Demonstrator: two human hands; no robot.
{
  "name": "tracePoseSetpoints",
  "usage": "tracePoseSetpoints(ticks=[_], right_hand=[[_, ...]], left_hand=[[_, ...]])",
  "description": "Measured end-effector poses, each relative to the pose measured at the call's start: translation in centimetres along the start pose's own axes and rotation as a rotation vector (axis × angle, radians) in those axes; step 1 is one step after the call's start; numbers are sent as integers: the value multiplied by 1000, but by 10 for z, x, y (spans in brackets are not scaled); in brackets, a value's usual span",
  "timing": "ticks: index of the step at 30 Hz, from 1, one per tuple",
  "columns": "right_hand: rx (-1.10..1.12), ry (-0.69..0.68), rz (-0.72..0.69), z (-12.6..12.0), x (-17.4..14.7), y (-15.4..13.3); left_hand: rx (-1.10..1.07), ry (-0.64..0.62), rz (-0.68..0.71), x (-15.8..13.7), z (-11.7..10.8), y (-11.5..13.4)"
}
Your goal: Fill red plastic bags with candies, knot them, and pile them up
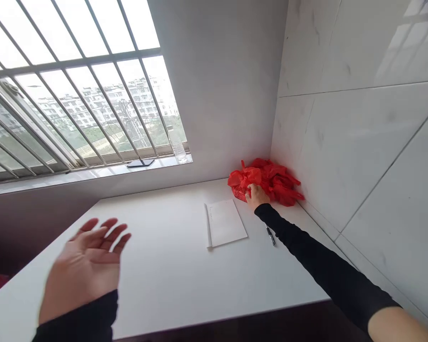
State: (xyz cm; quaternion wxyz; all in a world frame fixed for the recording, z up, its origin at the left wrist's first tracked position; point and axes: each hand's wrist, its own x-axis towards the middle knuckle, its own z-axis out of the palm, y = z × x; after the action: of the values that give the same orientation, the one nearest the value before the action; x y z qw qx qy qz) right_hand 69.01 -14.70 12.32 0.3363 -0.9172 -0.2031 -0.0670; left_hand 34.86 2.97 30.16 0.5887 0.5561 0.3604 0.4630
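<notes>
Red bags point(283, 183) are lying on the desk point(157, 285), far-right corner; right hand point(257, 197) is touching them, can't tell if gripping. Left hand point(91, 259) is hovering, fingers spread, holding nothing. Risk: low pull dragging bags into notepad point(226, 223).

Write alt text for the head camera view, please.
A person's right hand touches crumpled red plastic on a white table; the open left hand is raised. A notepad and pen lie nearby; a barred window is behind, left.
</notes>
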Motion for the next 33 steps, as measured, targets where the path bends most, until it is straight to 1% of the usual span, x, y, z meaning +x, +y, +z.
tracePoseSetpoints(ticks=[1,3,5,7,9,10,12,15,17,19,20,22,24,26,28,30,31,33], right_hand=[[3,-1,18,1,0,1],[33,-18,36,4,3,1],[94,-32,20,4,10,-2],[169,-12,-17,-1,17,-8],[253,40,-63,-9,19,-16],[298,69,-89,-14,17,-20],[392,110,-144,-24,3,-27],[546,102,-215,-35,-41,-31],[645,61,-234,-40,-80,-31],[726,9,-234,-43,-119,-26],[784,-29,-221,-45,-136,-22],[942,-129,-159,-47,-163,-12],[1097,-208,-74,-48,-179,2],[1145,-219,-23,-50,-186,17],[1088,-185,6,-53,-189,29],[917,-138,-8,-57,-193,33],[790,-111,-58,-60,-195,32],[506,-66,-249,-65,-200,25]], left_hand=[[-147,6,-62,-16,12,-11],[-151,-69,-192,-50,36,-48],[-128,-164,-331,-82,49,-96],[-100,-261,-421,-105,49,-144],[-84,-252,-424,-120,40,-182],[-82,-250,-428,-125,35,-196],[-96,-249,-435,-129,27,-214],[-107,-279,-472,-128,27,-225],[-100,-309,-516,-128,33,-227],[-94,-310,-522,-129,39,-227],[-86,-314,-481,-130,41,-226],[-45,-348,-340,-133,43,-224],[12,-388,-217,-135,41,-221],[49,-364,-139,-136,36,-217],[65,-319,-72,-136,30,-213],[81,-316,-7,-137,26,-210],[90,-330,14,-138,24,-209],[109,-366,30,-142,20,-207]])
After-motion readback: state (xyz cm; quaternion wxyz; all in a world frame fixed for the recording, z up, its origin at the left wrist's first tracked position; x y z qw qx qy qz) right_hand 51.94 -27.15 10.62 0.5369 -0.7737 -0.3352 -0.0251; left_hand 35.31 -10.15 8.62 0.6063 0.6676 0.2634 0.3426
